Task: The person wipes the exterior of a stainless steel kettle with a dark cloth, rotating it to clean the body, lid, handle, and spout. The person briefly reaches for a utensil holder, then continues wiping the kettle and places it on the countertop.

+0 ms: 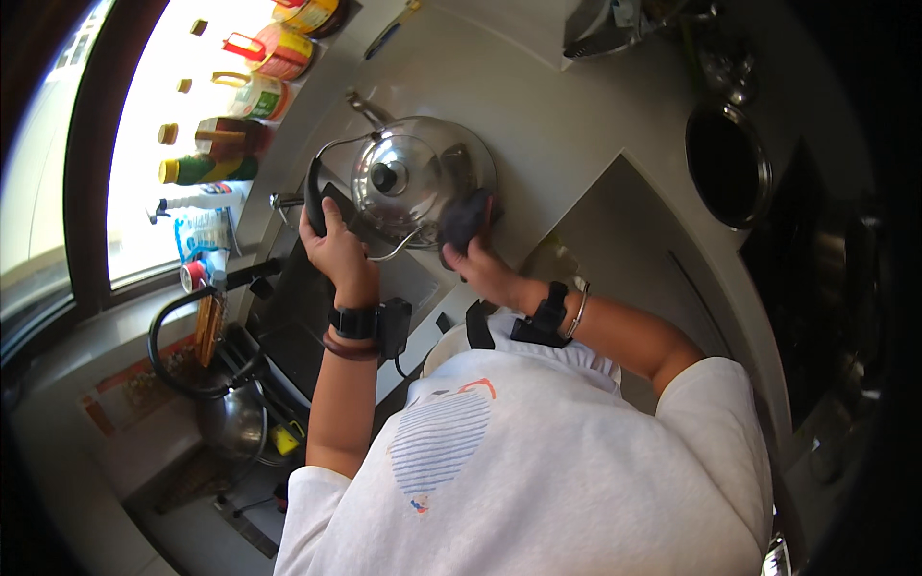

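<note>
A shiny stainless steel kettle (pixel 425 155) is tilted over the edge of the sink (pixel 284 353) and the counter. Its domed lid has a black knob (pixel 384 177), and the spout (pixel 369 108) points to the upper left. My left hand (pixel 337 248) grips the black handle (pixel 314 194) of the kettle's wire bail. In my right hand (pixel 490 273) is a dark cloth (pixel 464 219), blurred, held against the kettle's near right side. The kettle's underside is hidden.
Several bottles and jugs (pixel 266 97) line the window sill. A black gooseneck faucet (pixel 162 324) arches at the left, near wooden chopsticks (pixel 207 331) and a steel bowl (pixel 234 417). A round dark pan (pixel 727 165) with a metal rim lies at the right.
</note>
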{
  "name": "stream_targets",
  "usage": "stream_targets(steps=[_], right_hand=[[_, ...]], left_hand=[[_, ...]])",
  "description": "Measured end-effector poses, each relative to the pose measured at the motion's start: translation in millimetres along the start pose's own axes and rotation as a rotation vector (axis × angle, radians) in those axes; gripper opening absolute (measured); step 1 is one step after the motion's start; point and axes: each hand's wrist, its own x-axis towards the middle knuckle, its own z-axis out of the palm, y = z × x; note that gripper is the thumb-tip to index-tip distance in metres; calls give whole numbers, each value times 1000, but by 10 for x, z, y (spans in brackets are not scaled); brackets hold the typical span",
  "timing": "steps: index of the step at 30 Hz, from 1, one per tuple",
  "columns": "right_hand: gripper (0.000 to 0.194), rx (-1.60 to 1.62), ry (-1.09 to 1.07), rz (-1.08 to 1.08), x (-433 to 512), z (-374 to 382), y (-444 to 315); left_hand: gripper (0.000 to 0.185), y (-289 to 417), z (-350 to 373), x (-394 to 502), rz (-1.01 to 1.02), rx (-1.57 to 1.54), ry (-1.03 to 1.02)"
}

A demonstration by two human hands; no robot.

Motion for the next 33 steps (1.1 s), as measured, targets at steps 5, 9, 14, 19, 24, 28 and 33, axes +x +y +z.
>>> stream_targets(steps=[5, 9, 14, 19, 24, 28, 33], right_hand=[[86, -243, 75, -285, -76, 63, 120], [79, -326, 223, -324, 281, -183, 111], [59, -36, 134, -271, 1358, -547, 132], [54, -483, -433, -216, 2550, -805, 135], [44, -261, -353, -279, 2356, -607, -346], [60, -603, -27, -653, 1168, -322, -568], [79, -301, -166, -461, 337, -199, -230]], left_hand=[[36, 122, 10, -182, -133, -12, -49], [53, 144, -21, -214, -160, 21, -97], [57, 137, -16, -182, -154, 13, -96], [54, 114, 35, -166, -151, 12, -38], [48, 41, 101, -176, -116, -36, 105], [48, 26, 114, -174, -119, -68, 123], [50, 55, 85, -195, -107, -60, 53]])
